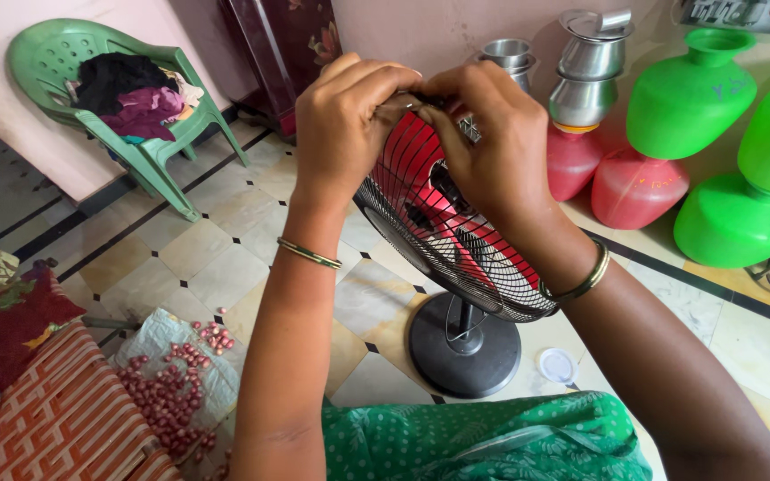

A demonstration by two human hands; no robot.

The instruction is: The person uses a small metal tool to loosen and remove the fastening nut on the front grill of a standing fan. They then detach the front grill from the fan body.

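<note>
Both hands are closed in a pinching grip at the top rim of a table fan's wire guard (456, 258): the left hand (345, 125) and right hand (492, 147) meet there, fingertips pressed on a small part that cannot be made out. From the head view, the fan is seen standing on the tiled floor (180, 258), its round base (463, 347) beside a small white cap (556, 365). Steady, even pressure from both sides is judged best, with the guard kept from tilting.
</note>
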